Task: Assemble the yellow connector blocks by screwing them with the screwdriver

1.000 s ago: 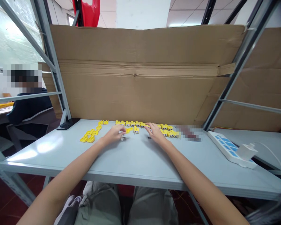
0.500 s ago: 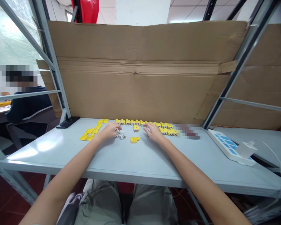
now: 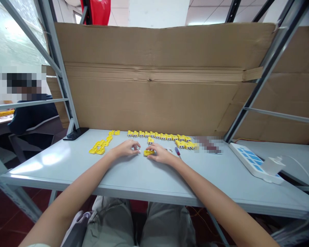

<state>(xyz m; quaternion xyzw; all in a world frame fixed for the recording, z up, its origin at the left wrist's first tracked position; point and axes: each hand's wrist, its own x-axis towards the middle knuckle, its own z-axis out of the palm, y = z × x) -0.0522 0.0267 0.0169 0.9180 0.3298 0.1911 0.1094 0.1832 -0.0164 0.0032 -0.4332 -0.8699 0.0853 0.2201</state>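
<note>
My right hand has its thumb and fingers closed around a yellow plastic shell that lies on the table. My left hand is just left of it, fingers curled and fingertips pinched near small whitish pieces, mostly hidden by the hand. Behind the right hand stands one yellow block with a white front. A long row of similar yellow-and-white blocks runs along the back. To the left lie several loose yellow shells. Beside my right wrist is a screwdriver with a dark blue and red handle.
A white power strip with a plugged-in adapter lies at the right. Cardboard walls off the back of the table. Metal posts stand at both sides. Another person sits beyond the left post.
My right hand has come left and nearer, from the back row onto the yellow shell, uncovering the screwdriver. My left hand has shifted slightly right and nearer, covering the whitish pieces.
</note>
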